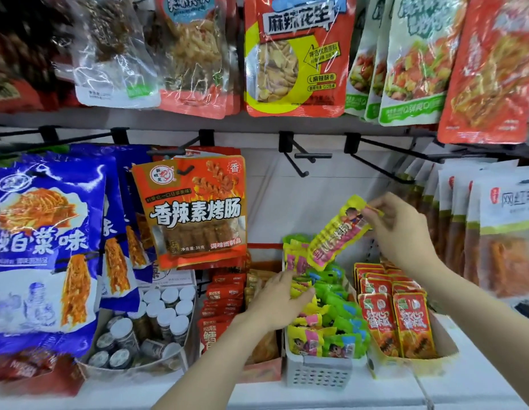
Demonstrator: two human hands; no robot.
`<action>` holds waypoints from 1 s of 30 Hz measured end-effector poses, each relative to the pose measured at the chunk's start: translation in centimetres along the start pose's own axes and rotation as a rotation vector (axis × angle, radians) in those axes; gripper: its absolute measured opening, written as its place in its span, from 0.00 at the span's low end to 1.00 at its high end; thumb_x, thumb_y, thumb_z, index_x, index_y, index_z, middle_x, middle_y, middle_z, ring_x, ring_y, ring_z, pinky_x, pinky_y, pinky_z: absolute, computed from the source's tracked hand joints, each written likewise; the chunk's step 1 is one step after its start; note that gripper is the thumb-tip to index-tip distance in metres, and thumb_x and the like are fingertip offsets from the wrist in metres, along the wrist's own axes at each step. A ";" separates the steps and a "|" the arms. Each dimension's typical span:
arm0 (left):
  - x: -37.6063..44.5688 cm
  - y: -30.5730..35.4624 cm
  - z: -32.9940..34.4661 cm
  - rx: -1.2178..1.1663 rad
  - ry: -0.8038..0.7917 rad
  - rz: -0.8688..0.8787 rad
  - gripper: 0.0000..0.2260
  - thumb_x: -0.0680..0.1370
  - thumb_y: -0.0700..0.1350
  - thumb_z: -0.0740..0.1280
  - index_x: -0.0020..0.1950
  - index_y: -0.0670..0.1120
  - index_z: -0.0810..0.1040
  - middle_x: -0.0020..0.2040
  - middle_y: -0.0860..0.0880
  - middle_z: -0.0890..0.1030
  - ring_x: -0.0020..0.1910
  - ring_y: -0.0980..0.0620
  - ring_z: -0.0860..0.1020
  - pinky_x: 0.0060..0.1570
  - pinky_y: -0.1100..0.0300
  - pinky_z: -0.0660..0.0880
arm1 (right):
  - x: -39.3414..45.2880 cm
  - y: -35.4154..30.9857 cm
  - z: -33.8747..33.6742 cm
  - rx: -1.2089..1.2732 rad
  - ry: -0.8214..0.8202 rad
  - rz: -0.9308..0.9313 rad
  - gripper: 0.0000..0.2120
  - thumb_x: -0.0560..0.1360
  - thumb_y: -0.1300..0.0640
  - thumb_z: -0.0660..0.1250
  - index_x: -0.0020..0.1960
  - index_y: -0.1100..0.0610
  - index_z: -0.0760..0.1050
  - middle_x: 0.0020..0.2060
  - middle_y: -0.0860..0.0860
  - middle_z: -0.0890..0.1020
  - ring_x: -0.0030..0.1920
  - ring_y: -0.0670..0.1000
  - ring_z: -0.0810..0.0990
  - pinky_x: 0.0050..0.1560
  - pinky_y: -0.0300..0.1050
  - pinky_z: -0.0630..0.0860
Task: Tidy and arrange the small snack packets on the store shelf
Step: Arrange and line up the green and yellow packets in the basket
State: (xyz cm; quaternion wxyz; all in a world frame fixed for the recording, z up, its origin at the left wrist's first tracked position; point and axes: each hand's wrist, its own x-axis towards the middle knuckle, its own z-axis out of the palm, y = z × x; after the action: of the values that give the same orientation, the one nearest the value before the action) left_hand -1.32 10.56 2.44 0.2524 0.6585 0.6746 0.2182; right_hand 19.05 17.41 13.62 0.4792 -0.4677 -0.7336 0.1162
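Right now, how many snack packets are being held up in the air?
1: the yellow packet, pinched by the right hand above the white basket. The left hand rests on packets inside.

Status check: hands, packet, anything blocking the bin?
Right hand pinches yellow packet by its top end, held above white bin. Left hand rests on packets in the bin's left side. Nothing blocking the bin.
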 end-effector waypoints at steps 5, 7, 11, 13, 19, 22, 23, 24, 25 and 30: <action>-3.2 2.1 -2.2 -0.333 0.072 0.002 0.29 0.79 0.56 0.66 0.77 0.48 0.62 0.75 0.51 0.67 0.73 0.53 0.65 0.71 0.59 0.63 | -0.5 -1.9 -3.3 0.106 0.011 0.056 0.05 0.77 0.58 0.69 0.44 0.49 0.76 0.39 0.48 0.84 0.39 0.51 0.84 0.45 0.52 0.81; -5.2 3.2 -2.8 -0.488 0.103 0.039 0.27 0.79 0.50 0.69 0.76 0.46 0.64 0.73 0.51 0.69 0.72 0.54 0.68 0.68 0.64 0.65 | -0.8 -2.8 -3.9 0.133 -0.023 0.095 0.04 0.77 0.56 0.70 0.45 0.48 0.78 0.40 0.49 0.85 0.40 0.53 0.85 0.46 0.54 0.81; -9.2 4.8 -2.7 -0.894 0.052 0.025 0.18 0.79 0.41 0.69 0.68 0.43 0.74 0.63 0.42 0.80 0.61 0.45 0.80 0.61 0.55 0.77 | -1.8 -4.7 -4.1 0.250 -0.117 0.179 0.04 0.76 0.58 0.71 0.44 0.51 0.80 0.41 0.54 0.86 0.41 0.54 0.85 0.47 0.56 0.82; -10.8 4.9 -2.7 -0.976 0.073 0.010 0.11 0.78 0.40 0.69 0.60 0.39 0.79 0.54 0.40 0.84 0.52 0.42 0.83 0.55 0.51 0.80 | -2.4 -5.6 -4.0 0.296 -0.129 0.202 0.01 0.76 0.60 0.71 0.47 0.57 0.80 0.40 0.55 0.85 0.39 0.52 0.84 0.44 0.53 0.83; -13.1 4.7 -2.6 -1.130 0.346 -0.069 0.08 0.76 0.38 0.71 0.41 0.37 0.74 0.30 0.45 0.80 0.32 0.50 0.82 0.37 0.63 0.79 | -3.5 -6.7 -4.3 0.474 -0.145 0.370 0.07 0.77 0.63 0.68 0.52 0.67 0.78 0.45 0.63 0.84 0.41 0.56 0.83 0.38 0.45 0.83; -13.5 4.5 -2.6 -1.128 0.367 -0.053 0.10 0.77 0.38 0.70 0.40 0.38 0.71 0.29 0.46 0.79 0.31 0.51 0.81 0.37 0.64 0.79 | -3.7 -7.0 -4.5 0.500 -0.161 0.414 0.10 0.78 0.63 0.68 0.55 0.69 0.78 0.46 0.65 0.83 0.41 0.57 0.82 0.36 0.41 0.82; -13.5 4.4 -2.6 -1.128 0.360 -0.044 0.10 0.77 0.38 0.69 0.40 0.39 0.70 0.29 0.46 0.79 0.30 0.52 0.80 0.39 0.63 0.80 | -3.8 -7.0 -4.6 0.508 -0.164 0.421 0.10 0.78 0.62 0.68 0.55 0.69 0.77 0.47 0.65 0.83 0.42 0.57 0.82 0.37 0.42 0.82; -13.6 4.4 -2.6 -1.133 0.354 -0.036 0.10 0.77 0.39 0.69 0.40 0.39 0.70 0.29 0.46 0.79 0.29 0.53 0.80 0.40 0.61 0.81 | -3.8 -7.1 -4.7 0.519 -0.169 0.427 0.10 0.78 0.62 0.67 0.55 0.68 0.77 0.47 0.66 0.83 0.42 0.57 0.82 0.37 0.42 0.82; -13.7 4.4 -2.7 -1.139 0.344 -0.027 0.10 0.77 0.40 0.69 0.41 0.39 0.70 0.30 0.46 0.79 0.30 0.53 0.80 0.42 0.59 0.81 | -3.9 -7.1 -4.7 0.533 -0.178 0.430 0.10 0.78 0.62 0.67 0.56 0.68 0.77 0.47 0.66 0.83 0.42 0.57 0.82 0.37 0.42 0.82; -14.4 4.3 -3.0 -1.395 0.089 -0.012 0.10 0.77 0.43 0.67 0.44 0.42 0.67 0.53 0.36 0.83 0.52 0.41 0.84 0.52 0.47 0.81 | -4.2 -7.1 -4.7 0.594 -0.217 0.441 0.10 0.79 0.61 0.67 0.56 0.67 0.77 0.49 0.67 0.82 0.44 0.58 0.82 0.45 0.50 0.82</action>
State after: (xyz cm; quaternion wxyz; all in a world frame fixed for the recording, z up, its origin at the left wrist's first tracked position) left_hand 0.18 -3.57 8.25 0.5897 0.3294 0.3901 0.6258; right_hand 19.25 8.95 17.96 0.4769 -0.4402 -0.5961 0.4727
